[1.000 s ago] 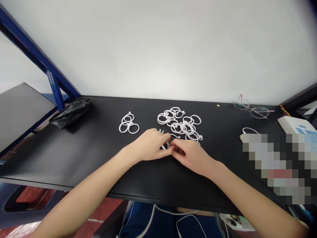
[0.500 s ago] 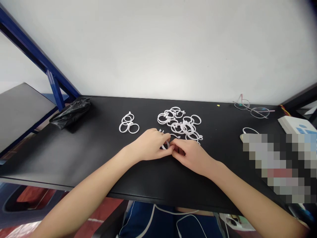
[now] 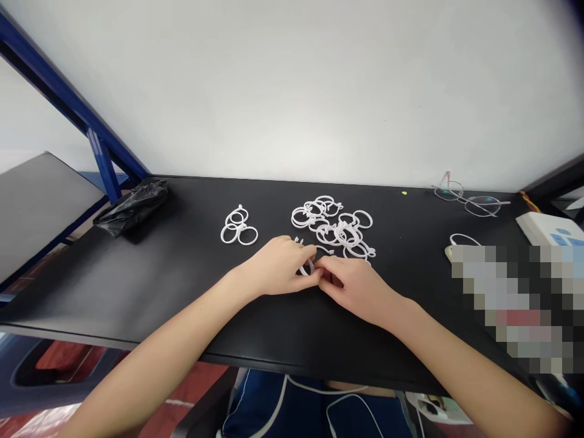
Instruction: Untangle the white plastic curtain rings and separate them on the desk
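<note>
Both hands meet over the black table, fingertips pinched together around a white plastic ring. My left hand grips the ring's left side between thumb and fingers, and part of the ring shows inside that grip. From the right, my right hand pinches at the same spot, its fingertips touching those of the left. Its hold on the ring is mostly hidden. Just beyond the hands lies a loose pile of white plastic rings with small knobbed ends. Several similar rings form a smaller cluster to the left.
A crumpled black plastic bag lies at the table's left end. Eyeglasses rest at the back right, near a white box and a blurred-out object. A pale wall rises behind the black table.
The whole view has shifted very slightly. Both hands keep the same pinch on the ring, and the rings on the table lie as before.
</note>
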A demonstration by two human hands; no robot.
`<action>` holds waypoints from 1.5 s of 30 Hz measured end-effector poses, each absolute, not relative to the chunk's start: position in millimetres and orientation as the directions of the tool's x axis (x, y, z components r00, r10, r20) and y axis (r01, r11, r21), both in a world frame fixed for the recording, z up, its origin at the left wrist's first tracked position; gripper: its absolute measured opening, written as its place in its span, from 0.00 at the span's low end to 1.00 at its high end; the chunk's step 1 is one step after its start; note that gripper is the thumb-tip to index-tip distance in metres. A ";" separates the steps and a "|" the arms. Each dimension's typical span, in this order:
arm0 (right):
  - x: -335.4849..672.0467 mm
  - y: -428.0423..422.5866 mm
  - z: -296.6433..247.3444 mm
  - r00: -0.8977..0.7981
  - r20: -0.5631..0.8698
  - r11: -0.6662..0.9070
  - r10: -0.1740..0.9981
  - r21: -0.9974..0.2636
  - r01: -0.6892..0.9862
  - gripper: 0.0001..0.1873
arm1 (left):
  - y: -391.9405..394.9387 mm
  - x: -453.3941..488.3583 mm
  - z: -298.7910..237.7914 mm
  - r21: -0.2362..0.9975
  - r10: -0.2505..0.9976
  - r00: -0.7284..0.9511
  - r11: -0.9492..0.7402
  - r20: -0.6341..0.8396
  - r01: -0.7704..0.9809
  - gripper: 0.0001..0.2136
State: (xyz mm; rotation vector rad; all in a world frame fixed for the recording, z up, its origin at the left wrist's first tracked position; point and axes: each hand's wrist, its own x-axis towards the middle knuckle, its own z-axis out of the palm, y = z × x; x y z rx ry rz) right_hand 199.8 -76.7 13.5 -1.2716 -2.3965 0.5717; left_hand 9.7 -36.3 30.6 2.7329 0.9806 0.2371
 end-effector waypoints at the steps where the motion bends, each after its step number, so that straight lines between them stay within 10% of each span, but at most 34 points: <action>1: 200.4 -77.1 14.4 -0.531 0.134 0.520 0.836 -0.502 0.691 0.05 | -36.3 9.9 30.6 0.267 0.641 0.764 -0.751 0.075 0.604 0.12; 30: 204.5 -72.1 7.5 -0.411 0.222 0.450 0.884 -0.646 0.617 0.02 | -28.7 5.1 28.1 0.607 0.684 0.713 -0.635 0.153 0.478 0.13; 37: 202.3 -71.5 6.7 -0.352 0.319 0.475 0.880 -0.633 0.612 0.05 | -19.6 -2.4 27.3 0.293 0.666 0.649 -0.745 0.368 0.599 0.16; 45: 201.9 -71.1 7.2 -0.380 0.425 0.570 0.822 -0.594 0.568 0.06 | 1.7 -24.9 31.6 0.138 0.873 0.377 -0.434 0.311 0.890 0.13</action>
